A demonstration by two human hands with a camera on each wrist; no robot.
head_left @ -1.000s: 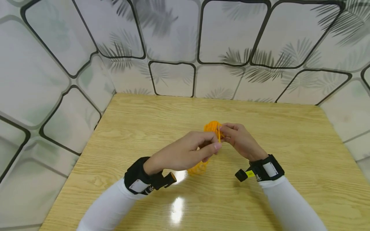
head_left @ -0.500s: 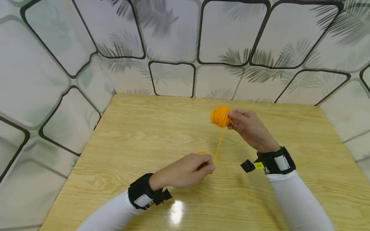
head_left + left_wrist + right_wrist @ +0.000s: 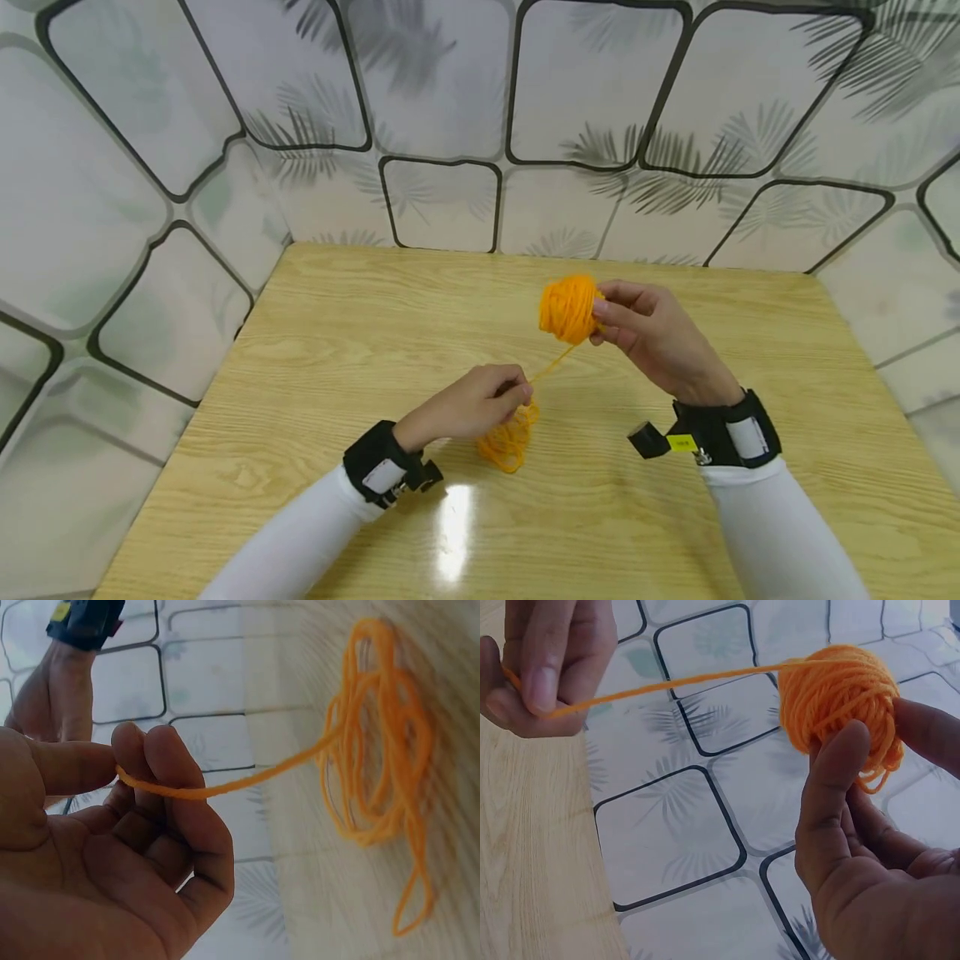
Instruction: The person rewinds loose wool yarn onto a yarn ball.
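Note:
An orange ball of yarn (image 3: 567,308) is held up above the table by my right hand (image 3: 660,337), its thumb and fingers gripping one end. From the ball a strand of yarn (image 3: 667,686) runs taut to my left hand (image 3: 472,400), which pinches it between thumb and fingertips. In the left wrist view the strand continues past the fingers to a loose heap of yarn (image 3: 375,750) lying in loops on the table. The head view shows this heap just below the left hand, partly hidden by it.
The wooden table (image 3: 360,308) reaches back to a wall covering (image 3: 442,83) printed with dark outlines and leaf shapes. A similar covering stands at the left side. Black straps (image 3: 731,429) with small cameras sit on both wrists.
The right hand has lifted the ball up and away from the left hand. The left hand first drew down toward me, then rose slightly leftward, with the strand stretched between them.

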